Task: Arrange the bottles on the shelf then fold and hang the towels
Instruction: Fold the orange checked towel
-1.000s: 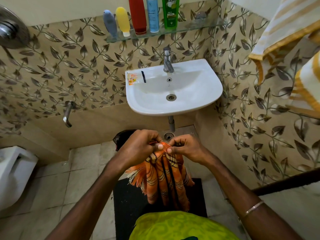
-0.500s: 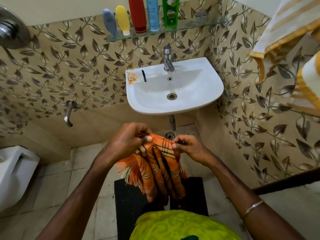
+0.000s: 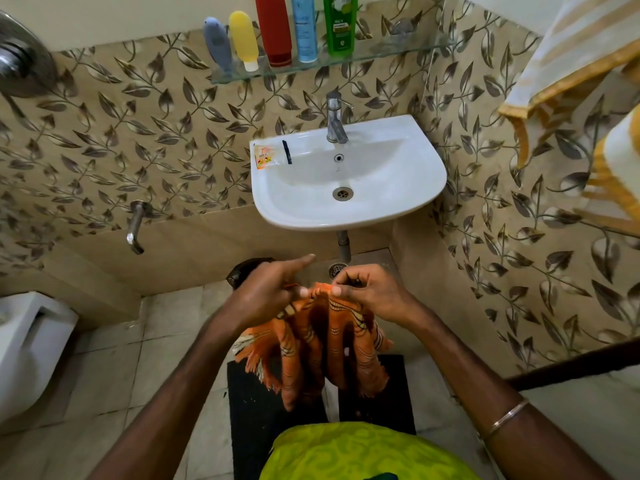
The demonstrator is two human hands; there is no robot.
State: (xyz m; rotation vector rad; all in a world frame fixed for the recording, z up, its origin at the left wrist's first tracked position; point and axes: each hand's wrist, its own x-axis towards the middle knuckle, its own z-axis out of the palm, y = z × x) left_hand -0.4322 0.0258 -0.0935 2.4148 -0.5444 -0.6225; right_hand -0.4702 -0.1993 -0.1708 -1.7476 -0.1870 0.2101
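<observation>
Orange striped towel (image 3: 322,344) hangs bunched in front of me, below the white sink (image 3: 349,181) and above the black floor mat (image 3: 256,420). My left hand (image 3: 266,292) pinches the towel's top edge between thumb and lower fingers, with the index finger pointing forward and free of the cloth. My right hand (image 3: 367,292) pinches the same edge just beside it, thumb and fingertips pressed together on the fabric. The cloth falls in loose vertical folds, its fringed end trailing at lower left. On the glass shelf (image 3: 408,46) above the tap stand five bottles in a row, left to right: grey bottle (image 3: 217,46), yellow bottle (image 3: 243,38), red bottle (image 3: 273,27), blue bottle (image 3: 304,29), green bottle (image 3: 340,24). All appear upright, close together. A white towel with gold stripes (image 3: 575,50) hangs at upper right, well apart from my hands.
</observation>
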